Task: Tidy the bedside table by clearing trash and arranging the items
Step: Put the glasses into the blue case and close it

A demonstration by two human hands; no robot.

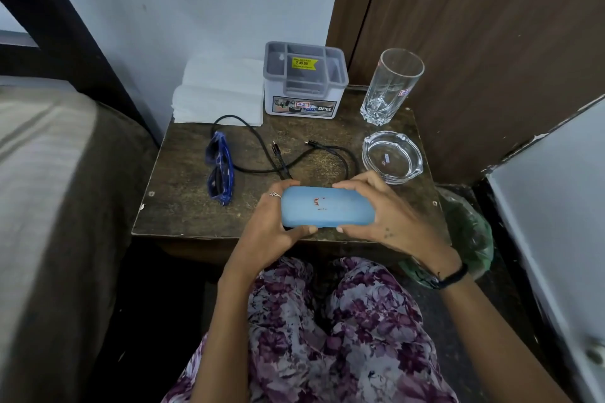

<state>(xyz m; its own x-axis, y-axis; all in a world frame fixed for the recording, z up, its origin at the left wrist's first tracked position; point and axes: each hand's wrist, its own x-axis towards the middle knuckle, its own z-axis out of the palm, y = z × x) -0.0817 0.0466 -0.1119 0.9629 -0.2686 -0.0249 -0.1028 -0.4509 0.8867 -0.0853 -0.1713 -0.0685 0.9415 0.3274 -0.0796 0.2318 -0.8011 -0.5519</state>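
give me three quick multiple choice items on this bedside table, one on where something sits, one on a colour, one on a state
1. Where are the sunglasses?
A. left part of the table
B. inside the organiser
C. in the ashtray

2. What colour is the case held by the left hand and right hand?
A. red
B. light blue
C. black

3. What state is the drinking glass in?
A. full of water
B. tipped over
C. upright and empty

Answers:
1 A, they lie beside the black cable, left of it.
2 B, its shell is pale blue.
3 C, it stands near the ashtray with nothing inside.
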